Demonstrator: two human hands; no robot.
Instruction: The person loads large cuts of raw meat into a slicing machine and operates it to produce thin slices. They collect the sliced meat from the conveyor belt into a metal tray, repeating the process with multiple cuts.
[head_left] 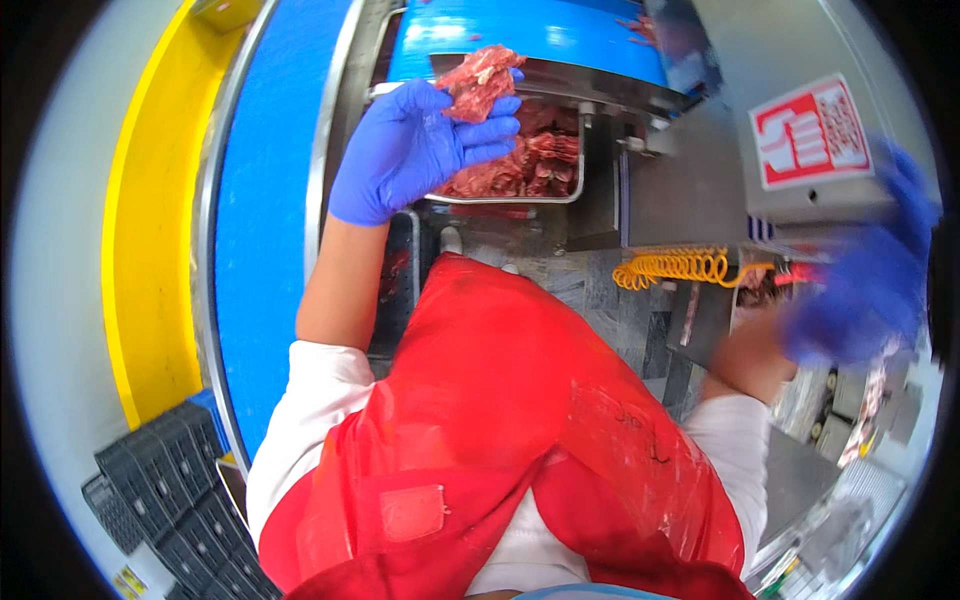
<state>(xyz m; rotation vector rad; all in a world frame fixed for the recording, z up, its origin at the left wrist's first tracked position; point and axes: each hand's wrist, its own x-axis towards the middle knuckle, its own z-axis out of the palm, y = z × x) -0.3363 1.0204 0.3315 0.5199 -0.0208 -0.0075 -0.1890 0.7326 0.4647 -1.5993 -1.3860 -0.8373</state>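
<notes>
My left hand (405, 150), in a blue-purple glove, is turned palm up and holds a piece of raw red meat (478, 82) between thumb and fingers. Below that hand sits a metal tray (578, 190) with a pile of raw meat (535, 165) in it. Off to the far right, my right hand (865, 275), gloved the same way, is smeared by motion. It is raised near the metal machine housing (690, 190), and the blur hides its fingers.
A blue conveyor belt (540, 25) carries meat scraps at its far right. Another blue belt (265, 240) runs along the left, beside a yellow frame (145, 220). Black crates (170, 480) are stacked at lower left. A coiled yellow hose (675, 267) hangs at the machine.
</notes>
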